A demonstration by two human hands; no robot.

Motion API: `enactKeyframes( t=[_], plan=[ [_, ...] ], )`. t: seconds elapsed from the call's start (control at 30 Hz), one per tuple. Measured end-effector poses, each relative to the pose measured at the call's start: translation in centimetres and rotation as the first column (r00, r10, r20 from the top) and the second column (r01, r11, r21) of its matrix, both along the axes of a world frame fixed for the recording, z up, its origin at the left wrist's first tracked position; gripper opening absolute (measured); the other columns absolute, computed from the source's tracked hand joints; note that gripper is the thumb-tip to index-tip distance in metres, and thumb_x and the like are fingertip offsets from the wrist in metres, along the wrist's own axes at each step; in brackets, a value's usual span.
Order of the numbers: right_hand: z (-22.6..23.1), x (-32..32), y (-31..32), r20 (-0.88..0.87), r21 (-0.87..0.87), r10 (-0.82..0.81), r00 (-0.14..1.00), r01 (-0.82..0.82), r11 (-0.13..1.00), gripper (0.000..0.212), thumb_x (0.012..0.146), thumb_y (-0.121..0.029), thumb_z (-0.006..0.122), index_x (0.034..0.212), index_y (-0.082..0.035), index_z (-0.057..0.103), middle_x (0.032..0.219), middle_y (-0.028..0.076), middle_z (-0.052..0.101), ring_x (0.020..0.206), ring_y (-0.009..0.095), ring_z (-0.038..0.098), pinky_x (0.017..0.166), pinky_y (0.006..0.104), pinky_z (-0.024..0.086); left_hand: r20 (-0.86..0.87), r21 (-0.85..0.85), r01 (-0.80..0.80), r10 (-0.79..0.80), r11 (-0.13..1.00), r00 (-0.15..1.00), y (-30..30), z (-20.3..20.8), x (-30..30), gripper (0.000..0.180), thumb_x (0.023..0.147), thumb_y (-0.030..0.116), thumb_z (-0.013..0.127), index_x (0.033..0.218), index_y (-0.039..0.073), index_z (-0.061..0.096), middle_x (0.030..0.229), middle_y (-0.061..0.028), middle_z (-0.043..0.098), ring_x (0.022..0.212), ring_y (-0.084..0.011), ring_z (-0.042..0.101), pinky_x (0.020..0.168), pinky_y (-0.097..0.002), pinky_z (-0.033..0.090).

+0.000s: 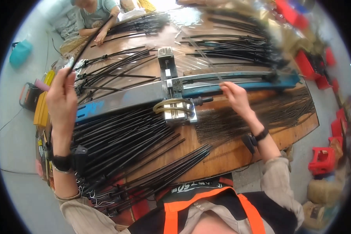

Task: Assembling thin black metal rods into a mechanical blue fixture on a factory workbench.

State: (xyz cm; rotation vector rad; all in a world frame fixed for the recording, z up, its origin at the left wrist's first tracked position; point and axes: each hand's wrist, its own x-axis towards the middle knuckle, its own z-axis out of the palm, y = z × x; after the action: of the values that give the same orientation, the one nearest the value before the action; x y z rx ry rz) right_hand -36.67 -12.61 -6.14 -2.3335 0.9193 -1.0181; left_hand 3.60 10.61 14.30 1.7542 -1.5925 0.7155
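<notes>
Raised at the left, my left hand (62, 101) is closed around a long black rod (90, 41), which slants up toward the far side of the table. My right hand (237, 99) is pinched on one end of a thin, pale, see-through rod (199, 50) over the right half of the bench; the rod's far end fades against the plastic sheet. Between my hands stands a metal clamping fixture (174, 109) with yellowish tubing looped on it. A grey rail (124, 102) runs left from the fixture and a blue rail (245, 85) runs right.
Black rods (121, 136) are heaped at the near left, with another bundle (183, 165) by the front edge. Dark, thin, spring-like lengths (238, 128) spread at the right. More rods (230, 43) lie beyond. Another person (95, 19) works at the far left. A red stool (321, 160) stands right.
</notes>
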Motion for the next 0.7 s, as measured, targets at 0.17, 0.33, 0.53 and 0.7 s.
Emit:
enactKeyframes(
  t=[0.17, 0.33, 0.53, 0.7],
  plan=[
    [3.8, 8.5, -0.5, 0.172, 0.14, 0.25, 0.953, -0.275, 0.951, 0.011, 0.099, -0.011, 0.056, 0.101, -0.002, 0.062, 0.084, 0.007, 0.069, 0.073, 0.011, 0.066, 0.063, 0.025, 0.053, -0.171, -0.12, -0.058, 0.037, 0.991, 0.985, 3.5, -0.6, 4.8, 0.018, 0.1, 0.015, 0.058, 0.113, 0.003, 0.064, 0.071, -0.0098, 0.054, 0.064, -0.0099, 0.047, 0.058, -0.026, 0.039],
    [6.5, 15.9, 0.7, 0.427, 0.177, 0.438, 0.791, -0.549, 0.817, 0.011, 0.099, -0.01, 0.057, 0.099, 0.0, 0.062, 0.084, 0.006, 0.07, 0.077, 0.012, 0.068, 0.069, 0.0254, 0.056, -0.122, 0.083, -0.174, 0.184, 0.981, 0.975, 5.7, -1.9, 1.7, 0.02, 0.099, 0.014, 0.058, 0.114, 0.002, 0.064, 0.072, -0.0098, 0.058, 0.064, -0.0114, 0.049, 0.059, -0.0265, 0.041],
    [6.0, 18.0, 0.1, 0.405, 0.105, 0.506, 0.762, -0.588, 0.802, 0.011, 0.097, -0.01, 0.061, 0.101, 0.0, 0.063, 0.082, 0.006, 0.071, 0.08, 0.011, 0.069, 0.07, 0.0259, 0.056, -0.103, 0.127, -0.117, 0.13, 0.985, 0.986, 6.6, -4.9, 2.2, 0.021, 0.098, 0.011, 0.059, 0.114, -0.002, 0.063, 0.079, -0.0127, 0.062, 0.067, -0.0147, 0.051, 0.062, -0.0283, 0.044],
    [6.6, 19.0, 0.4, 0.233, 0.09, 0.559, 0.795, -0.59, 0.802, 0.011, 0.096, -0.011, 0.061, 0.101, -0.001, 0.062, 0.079, 0.007, 0.07, 0.079, 0.011, 0.069, 0.07, 0.026, 0.055, -0.192, 0.212, -0.093, 0.135, 0.973, 0.972, 6.3, -5.0, 1.6, 0.022, 0.097, 0.01, 0.06, 0.115, -0.004, 0.063, 0.086, -0.0166, 0.065, 0.071, -0.0183, 0.056, 0.067, -0.0299, 0.047]
  ],
)
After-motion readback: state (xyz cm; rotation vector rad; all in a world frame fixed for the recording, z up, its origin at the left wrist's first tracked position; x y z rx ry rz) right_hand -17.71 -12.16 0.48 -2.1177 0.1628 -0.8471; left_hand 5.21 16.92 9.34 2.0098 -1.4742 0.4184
